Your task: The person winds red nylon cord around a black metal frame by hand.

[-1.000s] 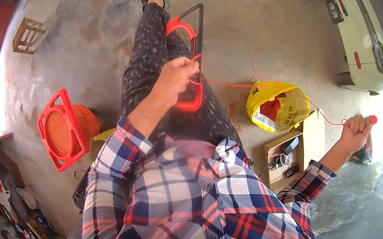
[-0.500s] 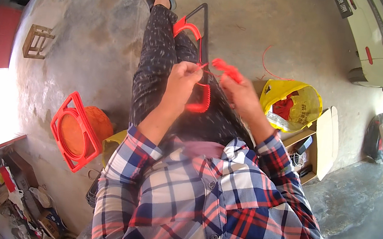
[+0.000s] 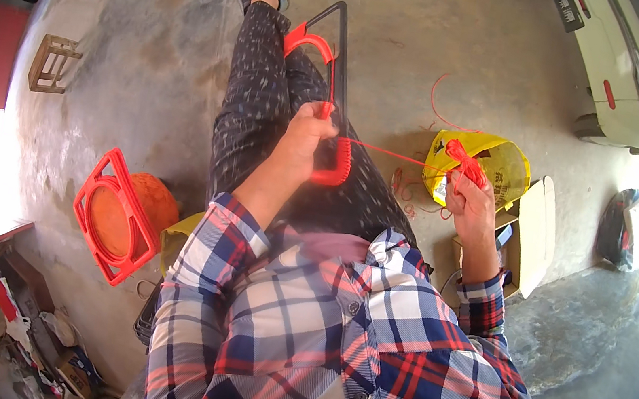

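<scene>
Across my lap lies a dark bent-tube frame [image 3: 344, 44], partly wrapped in coils of red cord [image 3: 344, 160]. A smooth red curved piece [image 3: 319, 41] sits at its far end. My left hand [image 3: 305, 136] is closed at the frame's inner side, pinching red cord there; the exact hold is partly hidden by the fingers. Out to the right, my right hand [image 3: 473, 209] is closed around a bunched hank of red cord [image 3: 467, 163]. A taut red strand [image 3: 395, 155] runs from the frame beside my left hand to the hank.
A yellow bag [image 3: 517, 158] stands behind my right hand, beside an opened cardboard box [image 3: 540, 230]. Loose red cord [image 3: 435, 101] lies on the floor. On the left are a red plastic stool [image 3: 117, 216] and a small wooden stool [image 3: 53, 64]. A pale car [image 3: 622, 79] is at far right.
My right hand has moved right and toward me with the hank, drawing the strand out straight. My left hand stays close to the frame, its grip shifted slightly.
</scene>
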Action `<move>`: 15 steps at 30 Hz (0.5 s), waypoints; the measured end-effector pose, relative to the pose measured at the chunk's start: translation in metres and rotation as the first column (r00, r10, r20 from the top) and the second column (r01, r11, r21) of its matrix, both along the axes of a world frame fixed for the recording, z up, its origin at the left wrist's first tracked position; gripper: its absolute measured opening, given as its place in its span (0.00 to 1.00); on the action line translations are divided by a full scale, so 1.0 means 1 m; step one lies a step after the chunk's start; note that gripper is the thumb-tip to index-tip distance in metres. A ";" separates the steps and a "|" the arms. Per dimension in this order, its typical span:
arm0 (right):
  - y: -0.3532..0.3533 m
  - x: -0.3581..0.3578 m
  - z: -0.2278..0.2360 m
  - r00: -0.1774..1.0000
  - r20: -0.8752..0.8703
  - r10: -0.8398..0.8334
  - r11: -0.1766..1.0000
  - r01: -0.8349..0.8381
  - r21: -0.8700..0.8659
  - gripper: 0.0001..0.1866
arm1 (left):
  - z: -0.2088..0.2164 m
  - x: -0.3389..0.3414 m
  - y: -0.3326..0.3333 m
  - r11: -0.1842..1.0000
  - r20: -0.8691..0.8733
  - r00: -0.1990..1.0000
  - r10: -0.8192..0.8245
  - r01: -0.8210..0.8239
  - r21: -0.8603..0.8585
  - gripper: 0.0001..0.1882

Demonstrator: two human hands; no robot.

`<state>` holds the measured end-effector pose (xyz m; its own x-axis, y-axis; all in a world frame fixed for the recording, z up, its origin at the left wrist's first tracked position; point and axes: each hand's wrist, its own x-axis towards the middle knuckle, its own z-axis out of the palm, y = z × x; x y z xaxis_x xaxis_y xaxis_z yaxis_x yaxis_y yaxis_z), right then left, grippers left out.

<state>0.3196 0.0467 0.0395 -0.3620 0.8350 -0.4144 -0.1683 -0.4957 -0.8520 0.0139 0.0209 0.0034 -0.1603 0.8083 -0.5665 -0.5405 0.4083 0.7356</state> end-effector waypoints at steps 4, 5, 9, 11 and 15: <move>0.005 -0.001 -0.016 0.997 0.071 -0.024 0.993 0.033 -0.116 0.06 | -0.001 0.002 0.000 1.000 -0.039 0.999 -0.010 0.010 0.010 0.25; 0.008 -0.007 -0.016 0.998 0.066 -0.021 0.993 0.029 -0.118 0.06 | -0.002 0.001 -0.003 1.000 -0.090 0.996 -0.023 0.024 0.014 0.26; 0.018 -0.041 -0.003 1.000 -0.006 -0.020 0.991 0.019 -0.134 0.09 | -0.019 0.005 -0.019 0.995 -0.710 0.704 -0.016 0.081 0.058 0.23; 0.014 -0.060 0.001 0.953 -0.260 0.154 0.956 -0.210 -0.205 0.13 | 0.022 0.010 -0.030 0.912 -0.931 0.341 0.132 0.325 0.248 0.18; -0.002 -0.109 0.004 0.724 -0.519 0.454 0.790 -0.596 -0.141 0.18 | 0.057 0.023 -0.037 0.736 -0.806 0.585 -0.096 0.587 0.338 0.13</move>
<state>0.2110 0.0448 0.0436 -0.9035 0.3252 -0.2791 -0.1215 -0.8190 -0.5608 0.0371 -0.0159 0.0603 0.0632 0.9898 0.1275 0.3359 -0.1414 0.9312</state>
